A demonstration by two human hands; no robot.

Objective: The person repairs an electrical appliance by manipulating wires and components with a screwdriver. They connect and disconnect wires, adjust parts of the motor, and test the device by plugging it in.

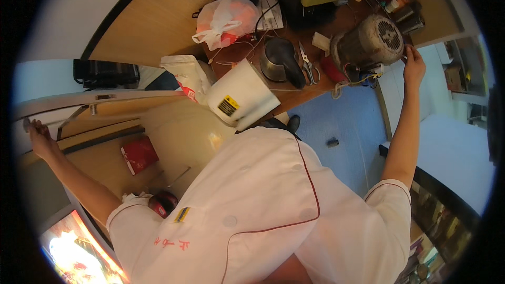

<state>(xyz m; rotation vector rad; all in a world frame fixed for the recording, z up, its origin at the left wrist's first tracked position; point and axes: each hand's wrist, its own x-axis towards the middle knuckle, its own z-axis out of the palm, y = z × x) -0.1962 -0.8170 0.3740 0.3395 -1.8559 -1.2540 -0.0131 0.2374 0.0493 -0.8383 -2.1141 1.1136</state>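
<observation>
Minding the motor [363,44] with arms spread wide

From my remote seat I see the motor lying on the table [304,96], its vented end turned toward the person's right. The right hand [414,68] is at that end, fingers bent and their tips close against the rim; I cannot tell whether they pinch the casing, take hold of something small beside it, or only touch. The left hand [42,139] is stretched far out to the other side, fingers curled in by a round grey knob [27,124]; whether it grips that, I cannot tell either.

To handle the motor well, I would want a full palm on it rather than fingertips, since the rounded metal body looks heavy and could roll. I would bring the left hand across for support before shifting any weight. The yellow wire [362,80] runs along the motor's near side, so I would keep it slack and clear of the fingers. I would also leave room for the scissors [306,63] and kettle [274,60].
</observation>
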